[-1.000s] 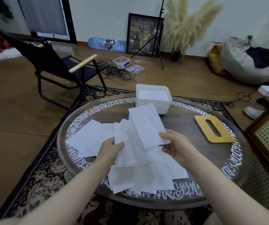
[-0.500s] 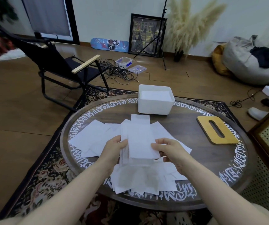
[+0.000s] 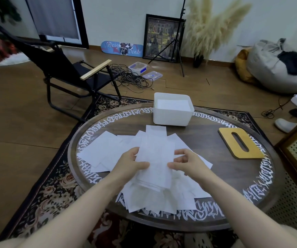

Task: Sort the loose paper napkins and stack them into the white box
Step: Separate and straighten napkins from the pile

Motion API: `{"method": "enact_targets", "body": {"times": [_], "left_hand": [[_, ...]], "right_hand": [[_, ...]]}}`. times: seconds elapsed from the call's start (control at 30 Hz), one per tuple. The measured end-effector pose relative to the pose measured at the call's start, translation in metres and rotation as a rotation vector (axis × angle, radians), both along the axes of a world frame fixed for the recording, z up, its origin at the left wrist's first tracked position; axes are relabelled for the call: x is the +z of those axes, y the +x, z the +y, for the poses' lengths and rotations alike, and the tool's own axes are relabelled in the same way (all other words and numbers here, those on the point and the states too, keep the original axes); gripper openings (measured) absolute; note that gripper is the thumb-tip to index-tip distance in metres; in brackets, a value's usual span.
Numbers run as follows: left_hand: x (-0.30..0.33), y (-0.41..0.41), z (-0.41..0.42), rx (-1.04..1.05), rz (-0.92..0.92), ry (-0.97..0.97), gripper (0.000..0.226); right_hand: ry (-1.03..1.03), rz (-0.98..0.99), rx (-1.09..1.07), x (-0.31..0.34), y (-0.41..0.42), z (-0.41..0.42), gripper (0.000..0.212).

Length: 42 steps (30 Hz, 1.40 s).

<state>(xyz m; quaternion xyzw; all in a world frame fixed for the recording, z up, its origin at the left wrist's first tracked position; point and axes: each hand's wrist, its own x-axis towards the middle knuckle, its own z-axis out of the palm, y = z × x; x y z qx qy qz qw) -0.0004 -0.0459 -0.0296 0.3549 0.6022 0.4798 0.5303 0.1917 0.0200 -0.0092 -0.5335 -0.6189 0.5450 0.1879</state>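
Note:
A small stack of white paper napkins (image 3: 155, 158) is held above the round table between both hands. My left hand (image 3: 130, 164) grips its left edge, thumb on top. My right hand (image 3: 185, 162) grips its right edge. Under and around the stack, several loose napkins (image 3: 101, 151) lie spread over the table's near half. The white box (image 3: 172, 117) stands at the far side of the table with napkins lying flat inside it.
A yellow wooden lid with a slot (image 3: 241, 143) lies on the table's right. The dark round table (image 3: 215, 176) has white lettering around its rim. A black folding chair (image 3: 69, 72) stands on the floor at far left.
My right hand brought one napkin down onto the bunch held by my left hand. Both hands now grip the squared stack by its sides, a little nearer to me.

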Motion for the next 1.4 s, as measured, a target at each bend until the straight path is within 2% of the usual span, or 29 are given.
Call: {"method": "enact_targets", "body": {"times": [0.1,0.17,0.27,0.33,0.47,0.57,0.67,0.8,0.87,0.93,1.1,1.4], "left_hand": [[0.005,-0.008,-0.001,-0.155,0.010,-0.013,0.040],[0.006,-0.012,-0.002,-0.267,0.034,-0.030,0.051],[0.012,-0.011,-0.006,-0.425,0.028,-0.047,0.042],[0.016,-0.009,-0.008,-0.481,0.011,-0.055,0.041],[0.016,-0.009,-0.009,-0.524,0.008,-0.089,0.041],[0.014,-0.009,-0.008,-0.458,0.021,-0.124,0.038],[0.009,-0.012,-0.005,-0.216,0.083,-0.166,0.033],[0.003,-0.008,-0.003,0.076,-0.192,-0.152,0.028],[-0.001,-0.001,-0.004,0.097,-0.207,-0.124,0.026],[-0.005,0.006,-0.004,0.130,-0.146,-0.065,0.024],[-0.007,0.007,-0.004,0.223,-0.009,0.176,0.026],[-0.026,0.003,-0.007,0.198,-0.009,0.101,0.031]], "right_hand": [[0.027,0.032,-0.008,-0.001,0.009,0.010,0.062],[-0.025,0.057,0.031,-0.001,0.014,0.015,0.075],[-0.139,0.032,0.127,-0.004,0.019,0.017,0.087],[-0.248,0.071,0.179,-0.006,0.021,0.017,0.080],[-0.370,0.140,0.325,-0.010,0.020,0.013,0.051],[-0.358,0.101,0.262,-0.015,0.019,0.012,0.046],[-0.331,0.141,0.116,-0.016,0.017,0.011,0.039],[-0.321,0.304,-0.124,-0.021,0.013,0.008,0.025],[-0.312,0.375,-0.216,-0.025,0.009,0.006,0.025],[-0.270,0.418,-0.263,-0.027,0.005,0.003,0.024],[-0.025,0.407,-0.176,-0.030,-0.004,-0.006,0.019],[-0.004,0.327,-0.105,-0.045,-0.009,-0.017,0.018]]}}
